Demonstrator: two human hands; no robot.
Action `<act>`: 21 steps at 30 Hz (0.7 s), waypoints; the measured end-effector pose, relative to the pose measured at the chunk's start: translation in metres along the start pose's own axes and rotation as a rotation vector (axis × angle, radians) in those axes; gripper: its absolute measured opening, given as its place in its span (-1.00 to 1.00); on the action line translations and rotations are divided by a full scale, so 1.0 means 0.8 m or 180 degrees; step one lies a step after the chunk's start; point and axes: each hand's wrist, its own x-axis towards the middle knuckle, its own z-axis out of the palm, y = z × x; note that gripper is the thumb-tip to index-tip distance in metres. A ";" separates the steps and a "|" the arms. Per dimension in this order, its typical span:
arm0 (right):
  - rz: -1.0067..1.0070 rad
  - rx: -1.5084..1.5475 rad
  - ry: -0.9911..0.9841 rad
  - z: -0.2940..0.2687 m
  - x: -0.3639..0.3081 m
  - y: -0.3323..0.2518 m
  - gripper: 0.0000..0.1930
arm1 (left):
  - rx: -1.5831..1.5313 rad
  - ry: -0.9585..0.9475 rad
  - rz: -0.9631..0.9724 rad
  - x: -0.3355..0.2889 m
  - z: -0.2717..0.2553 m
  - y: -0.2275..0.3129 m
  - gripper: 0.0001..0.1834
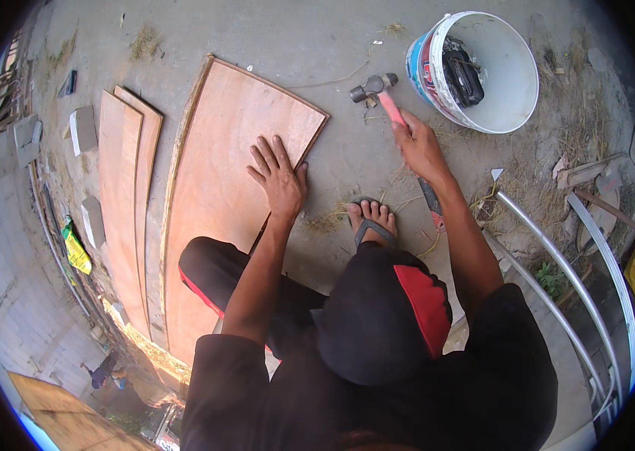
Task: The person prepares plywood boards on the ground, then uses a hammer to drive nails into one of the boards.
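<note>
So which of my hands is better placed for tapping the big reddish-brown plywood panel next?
Probably your right hand: it grips the pink-handled, metal-headed hammer. Your left hand holds no tool and rests, spread out, on the big reddish-brown plywood panel.

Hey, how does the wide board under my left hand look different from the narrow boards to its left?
The wide board is much broader than either of the narrow boards. Your left hand rests with fingers spread on the wide board, while neither hand touches the narrow boards. The narrow boards partly overlap each other; the wide board lies apart from them. All have flat, reddish-brown wooden faces.
</note>
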 end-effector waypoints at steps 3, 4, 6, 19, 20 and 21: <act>0.0012 -0.0212 -0.0120 0.014 0.003 0.007 -0.67 | -0.0113 -0.0085 -0.0033 0.005 0.004 0.003 0.00; 0.0089 -0.0502 -0.0146 0.022 0.004 0.009 -0.64 | -0.0107 -0.0094 -0.0032 0.005 0.003 0.005 0.00; 0.0100 -0.0366 -0.0233 0.035 0.002 -0.014 -0.64 | -0.0122 -0.0089 -0.0047 0.002 0.004 -0.001 -0.01; -0.0192 -0.0568 -0.0440 0.023 0.015 -0.039 -0.63 | 0.0023 0.0054 0.0066 0.002 0.005 -0.001 -0.01; -0.0189 -0.0578 -0.0432 0.023 0.015 -0.037 -0.63 | 0.0017 0.0070 0.0050 0.001 0.006 0.000 -0.01; -0.0144 -0.0545 -0.0328 0.026 0.015 -0.033 -0.63 | 0.0011 0.0085 0.0033 0.000 0.007 0.001 -0.01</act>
